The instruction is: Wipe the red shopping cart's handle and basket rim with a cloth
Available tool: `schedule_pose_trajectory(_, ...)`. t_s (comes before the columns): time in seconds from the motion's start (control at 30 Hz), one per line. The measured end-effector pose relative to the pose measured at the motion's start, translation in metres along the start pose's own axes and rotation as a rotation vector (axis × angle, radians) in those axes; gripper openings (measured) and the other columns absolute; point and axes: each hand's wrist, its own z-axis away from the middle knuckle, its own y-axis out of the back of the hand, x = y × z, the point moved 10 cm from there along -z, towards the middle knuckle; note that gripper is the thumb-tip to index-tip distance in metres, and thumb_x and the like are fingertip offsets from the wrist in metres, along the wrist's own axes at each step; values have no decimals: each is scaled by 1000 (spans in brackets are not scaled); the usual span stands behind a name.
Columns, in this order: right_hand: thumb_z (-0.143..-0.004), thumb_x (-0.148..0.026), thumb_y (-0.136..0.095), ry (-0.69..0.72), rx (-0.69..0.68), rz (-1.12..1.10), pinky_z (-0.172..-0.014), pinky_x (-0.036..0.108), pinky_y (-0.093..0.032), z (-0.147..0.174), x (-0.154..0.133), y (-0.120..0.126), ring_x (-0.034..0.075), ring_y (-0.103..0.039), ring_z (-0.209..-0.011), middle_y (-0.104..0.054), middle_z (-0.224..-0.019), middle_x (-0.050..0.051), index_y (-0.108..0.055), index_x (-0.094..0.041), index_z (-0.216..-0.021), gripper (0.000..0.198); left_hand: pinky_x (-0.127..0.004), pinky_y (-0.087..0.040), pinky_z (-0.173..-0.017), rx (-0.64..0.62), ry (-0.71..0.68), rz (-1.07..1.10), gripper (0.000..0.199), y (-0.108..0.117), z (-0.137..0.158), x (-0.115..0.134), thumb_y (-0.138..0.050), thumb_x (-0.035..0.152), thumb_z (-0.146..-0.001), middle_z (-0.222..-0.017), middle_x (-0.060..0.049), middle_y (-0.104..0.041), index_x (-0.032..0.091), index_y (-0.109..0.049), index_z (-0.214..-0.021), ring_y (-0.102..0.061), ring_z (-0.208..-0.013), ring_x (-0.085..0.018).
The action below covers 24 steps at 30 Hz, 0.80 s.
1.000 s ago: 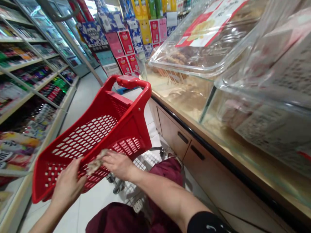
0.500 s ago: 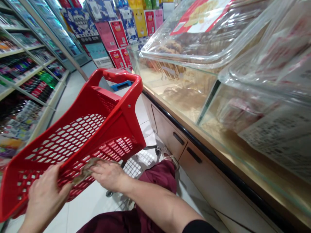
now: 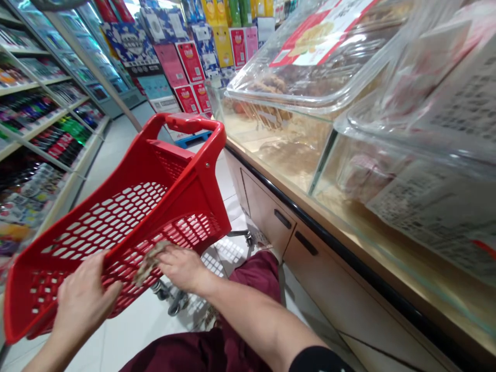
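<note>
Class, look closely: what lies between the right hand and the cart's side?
A crumpled cloth: the head view shows it under the fingers of the right hand, apparently against the cart.

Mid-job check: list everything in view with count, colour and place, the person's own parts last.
shopping cart: 1, red, centre-left
cloth: 1, grey-brown, at the cart's side
counter: 1, beige, black-edged, right
glass panels: several, clear, along the counter top
containers: at least 2, clear, upper right
boxes: many, red, pink, yellow, blue-white, top centre
pallet: 1, blue, below boxes
shelves: several, pale-edged, stocked, left
lit cases: several, bluish, upper left
pole: 1, grey, upper left
floor: 1, white, below cart
trousers: 1 pair, maroon, bottom centre
sleeve: 1, black, bottom
left hand: 1, bare, gripping cart rim
right hand: 1, bare, holding cloth
</note>
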Motion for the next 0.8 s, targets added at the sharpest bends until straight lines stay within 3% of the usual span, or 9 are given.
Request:
schedule_pose_trajectory(0.1, -89, -21, -34, -48, 76, -28, -96, 26, -36, 1, 7, 14, 14, -39, -115, -52, -119, -3, -58, -19, -102, 28, -34, -39, -80, 37, 22, -33, 44, 0, -4, -2, -16, 34, -78, -104, -13, -50, 10, -34, -111, -49, -96, -24)
schedule_pose_trajectory(0.23, -90, -24, -31, -102, 159, -56, -102, 31, -29, -29, 22, 37, 16, -26, -125, -41, -131, -5, -52, -24, -113, 31, -33, -39, -79, 101, 32, -33, 47, -6, -10, -7, -12, 36, -80, -108, -11, -48, 13, -31, -116, -48, -97, -23)
schedule_pose_trajectory(0.43, -89, -20, -32, -73, 23, -64, -93, 27, -39, -23, 27, -10, 15, -41, -115, -52, -120, -2, -58, -19, -101, 29, -34, -39, -79, 128, 71, -39, 49, -14, -17, -15, -17, 41, -79, -105, -9, -50, 16, -30, -119, -49, -94, -23)
schedule_pose_trajectory(0.5, -89, -21, -32, -74, 61, -78, -94, 26, -38, -22, 26, -8, 15, -39, -117, -52, -120, -3, -58, -20, -102, 29, -37, -39, -79, 132, 87, -17, 52, -11, -18, -14, -19, 41, -77, -107, -11, -49, 15, -31, -120, -49, -96, -25)
schedule_pose_trajectory(0.67, -90, -20, -30, -102, 234, -93, -104, 31, -27, -50, 36, 29, 16, -20, -128, -41, -132, -3, -51, -21, -115, 33, -45, -37, -84, 129, 69, 117, 56, -3, -20, -7, -24, 40, -71, -107, -17, -50, 9, -37, -117, -47, -101, -31)
schedule_pose_trajectory(0.8, -89, -17, -35, -17, 151, -107, -101, 27, -32, -43, 37, 10, 14, -32, -123, -51, -122, -1, -58, -19, -105, 29, -48, -33, -89, 161, 84, 186, 53, -1, -15, -7, -25, 34, -72, -115, -19, -47, 7, -37, -117, -41, -111, -31)
